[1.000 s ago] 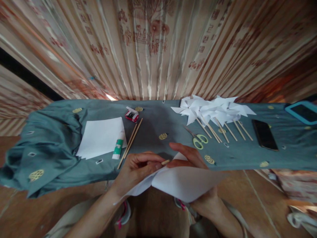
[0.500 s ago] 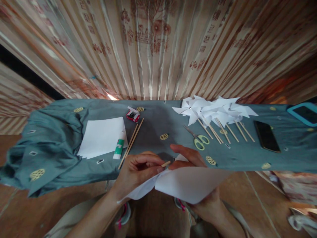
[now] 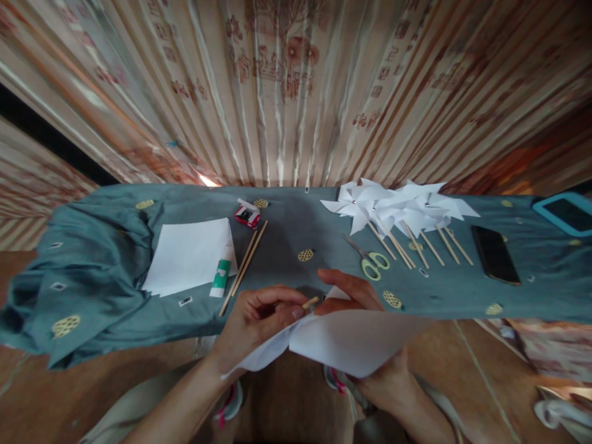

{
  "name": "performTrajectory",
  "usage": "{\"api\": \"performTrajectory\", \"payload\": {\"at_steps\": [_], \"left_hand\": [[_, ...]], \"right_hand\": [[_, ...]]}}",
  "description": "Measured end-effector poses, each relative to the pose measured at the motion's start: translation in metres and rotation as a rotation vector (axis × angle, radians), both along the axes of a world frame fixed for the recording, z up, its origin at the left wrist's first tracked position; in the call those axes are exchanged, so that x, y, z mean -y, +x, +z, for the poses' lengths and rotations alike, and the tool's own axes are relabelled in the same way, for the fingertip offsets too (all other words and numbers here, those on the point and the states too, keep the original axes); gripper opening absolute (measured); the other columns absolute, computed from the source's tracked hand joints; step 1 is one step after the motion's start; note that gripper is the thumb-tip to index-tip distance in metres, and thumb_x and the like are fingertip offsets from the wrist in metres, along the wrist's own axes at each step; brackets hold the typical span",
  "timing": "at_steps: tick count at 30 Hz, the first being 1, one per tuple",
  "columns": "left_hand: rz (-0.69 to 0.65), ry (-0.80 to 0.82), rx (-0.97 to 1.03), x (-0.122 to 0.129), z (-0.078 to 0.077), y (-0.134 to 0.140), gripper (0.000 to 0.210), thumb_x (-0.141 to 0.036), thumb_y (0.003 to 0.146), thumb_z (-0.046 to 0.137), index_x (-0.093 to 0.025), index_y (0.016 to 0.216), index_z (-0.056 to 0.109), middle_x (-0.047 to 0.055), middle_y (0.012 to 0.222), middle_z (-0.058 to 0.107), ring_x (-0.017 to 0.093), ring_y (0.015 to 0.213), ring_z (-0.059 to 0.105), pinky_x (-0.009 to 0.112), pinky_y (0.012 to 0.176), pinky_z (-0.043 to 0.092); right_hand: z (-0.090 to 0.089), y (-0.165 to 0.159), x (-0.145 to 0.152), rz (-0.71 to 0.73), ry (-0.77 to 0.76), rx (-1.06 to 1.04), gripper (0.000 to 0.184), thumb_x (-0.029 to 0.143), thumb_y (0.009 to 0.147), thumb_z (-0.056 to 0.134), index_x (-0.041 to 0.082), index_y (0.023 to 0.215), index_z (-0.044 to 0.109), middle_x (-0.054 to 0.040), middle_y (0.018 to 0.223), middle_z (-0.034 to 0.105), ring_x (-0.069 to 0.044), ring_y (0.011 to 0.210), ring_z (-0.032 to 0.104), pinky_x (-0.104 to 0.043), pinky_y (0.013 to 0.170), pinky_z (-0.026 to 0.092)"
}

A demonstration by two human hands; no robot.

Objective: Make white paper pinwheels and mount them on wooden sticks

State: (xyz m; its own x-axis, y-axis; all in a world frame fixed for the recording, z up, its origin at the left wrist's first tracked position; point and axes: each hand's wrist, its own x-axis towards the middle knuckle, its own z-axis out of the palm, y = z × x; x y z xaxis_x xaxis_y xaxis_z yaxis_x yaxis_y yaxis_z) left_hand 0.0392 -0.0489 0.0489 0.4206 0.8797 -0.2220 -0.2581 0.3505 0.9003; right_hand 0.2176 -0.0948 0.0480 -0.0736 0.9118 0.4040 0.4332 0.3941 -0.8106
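In front of my lap I hold a folded white paper pinwheel [image 3: 356,342] with both hands. My left hand [image 3: 261,317] is closed, thumb and fingers pinched beside the paper's centre around a wooden stick [image 3: 311,302]; only the stick's short end shows. My right hand [image 3: 356,293] grips the pinwheel from the right, its index finger raised and curved behind the paper. The paper hides part of that hand. Where stick and paper meet is covered by my fingers.
On the green cloth [image 3: 277,271] lie a stack of white paper [image 3: 185,253], a glue stick [image 3: 219,277], two wooden sticks [image 3: 250,256], a small red box [image 3: 247,214], scissors [image 3: 370,262], several finished pinwheels [image 3: 398,203], a phone [image 3: 496,254] and a blue-framed device [image 3: 567,213]. A curtain [image 3: 287,123] hangs behind.
The view has shifted very slightly. My hands, the stick and the paper stay almost in the same place.
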Motion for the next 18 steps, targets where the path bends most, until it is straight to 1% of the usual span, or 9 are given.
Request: {"api": "performTrajectory", "payload": {"at_steps": [2, 4, 9, 12, 15, 18], "left_hand": [[-0.002, -0.021, 0.004, -0.0002, 0.0003, 0.0003, 0.018, -0.036, 0.068, 0.084, -0.020, 0.076, 0.081, 0.005, 0.070, 0.070, 0.008, 0.058, 0.058, 0.013, 0.049, 0.042], [0.002, -0.003, -0.002, -0.0006, 0.0004, 0.0000, 0.017, -0.036, 0.069, 0.084, -0.021, 0.077, 0.081, 0.005, 0.072, 0.071, 0.008, 0.060, 0.059, 0.013, 0.051, 0.042], [-0.028, 0.094, -0.044, -0.0016, -0.0026, -0.0028, 0.017, -0.036, 0.072, 0.081, -0.021, 0.080, 0.082, 0.006, 0.078, 0.071, 0.011, 0.070, 0.062, 0.016, 0.060, 0.046], [-0.033, 0.105, -0.048, -0.0020, -0.0052, -0.0040, 0.016, -0.035, 0.072, 0.081, -0.021, 0.080, 0.082, 0.007, 0.080, 0.070, 0.013, 0.072, 0.062, 0.018, 0.062, 0.047], [-0.032, 0.085, -0.036, -0.0026, -0.0055, -0.0034, 0.016, -0.035, 0.070, 0.082, -0.021, 0.079, 0.082, 0.006, 0.078, 0.069, 0.012, 0.070, 0.061, 0.018, 0.060, 0.046], [-0.043, 0.062, -0.035, -0.0031, -0.0040, -0.0020, 0.018, -0.037, 0.070, 0.082, -0.020, 0.078, 0.082, 0.006, 0.076, 0.068, 0.012, 0.068, 0.059, 0.018, 0.057, 0.044]], "right_hand": [[-0.0001, 0.0005, 0.0000, 0.019, 0.006, -0.020, 0.027, 0.049, 0.093, 0.051, 0.032, 0.107, 0.066, -0.0033, 0.125, 0.066, -0.025, 0.113, 0.061, -0.041, 0.091, 0.057], [-0.0010, 0.0010, -0.0001, 0.028, 0.008, -0.032, 0.024, 0.046, 0.092, 0.054, 0.032, 0.108, 0.066, -0.0031, 0.128, 0.063, -0.026, 0.115, 0.060, -0.041, 0.092, 0.056], [-0.0045, 0.0015, 0.0007, 0.027, -0.008, -0.072, 0.033, 0.047, 0.098, 0.039, 0.031, 0.109, 0.066, -0.0033, 0.131, 0.062, -0.025, 0.116, 0.059, -0.042, 0.093, 0.055], [-0.0047, 0.0015, 0.0010, 0.028, -0.005, -0.072, 0.033, 0.050, 0.097, 0.043, 0.031, 0.112, 0.065, -0.0032, 0.131, 0.061, -0.025, 0.118, 0.058, -0.042, 0.095, 0.054], [-0.0026, 0.0018, 0.0005, 0.034, 0.017, -0.065, 0.035, 0.050, 0.098, 0.040, 0.031, 0.111, 0.065, -0.0040, 0.131, 0.062, -0.025, 0.119, 0.057, -0.042, 0.094, 0.055], [-0.0008, 0.0026, 0.0000, 0.041, 0.040, -0.027, 0.024, 0.043, 0.094, 0.052, 0.030, 0.109, 0.065, -0.0039, 0.130, 0.062, -0.025, 0.118, 0.058, -0.040, 0.091, 0.057]]}}
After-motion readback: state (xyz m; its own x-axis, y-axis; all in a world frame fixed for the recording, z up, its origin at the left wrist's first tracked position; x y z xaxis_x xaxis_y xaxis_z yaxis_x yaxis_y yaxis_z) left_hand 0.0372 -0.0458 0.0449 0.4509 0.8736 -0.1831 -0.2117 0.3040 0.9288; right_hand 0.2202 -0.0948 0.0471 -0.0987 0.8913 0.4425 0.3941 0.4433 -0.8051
